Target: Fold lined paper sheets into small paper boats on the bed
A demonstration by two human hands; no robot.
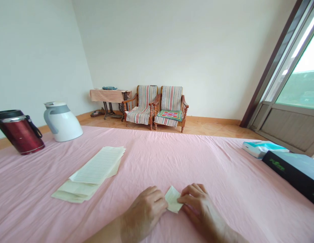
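Observation:
A small folded piece of paper, pale and creased, lies between my two hands over the pink cloth. My left hand has its fingers curled and closed at the paper's left edge. On the opposite side, my right hand pinches the right edge between thumb and forefinger. The paper's top corner points away from me. Parts of both side edges are hidden by my fingers. To the left lies a stack of lined paper sheets, loosely overlapped.
A red thermos and a white jug stand at the back left. At the right are a tissue pack and a black box. Beyond the table are two wooden chairs, a cloth-covered stand and a door.

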